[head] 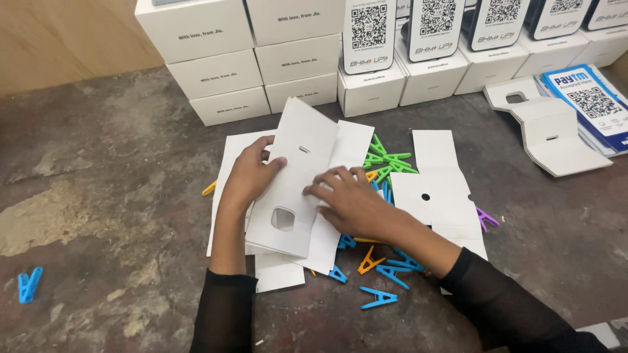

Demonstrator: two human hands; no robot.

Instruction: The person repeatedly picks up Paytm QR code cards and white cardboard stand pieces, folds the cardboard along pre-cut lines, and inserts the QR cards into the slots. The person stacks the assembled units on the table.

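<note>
A white cardboard cut-out (297, 163) with a slot and a rounded window lies tilted on a stack of similar white sheets at the middle of the dark worktop. My left hand (252, 173) grips its left edge, thumb on top. My right hand (350, 202) presses flat on its right side, fingers spread over the fold. Both sleeves are black.
Plastic clothes pegs, green (386, 160), blue (379, 299) and orange (369, 261), lie scattered beside and under the sheets. Another flat white cut-out (438, 196) lies to the right. White boxes (222, 65) are stacked at the back, with printed stand cards on them. One blue peg (29, 284) lies far left.
</note>
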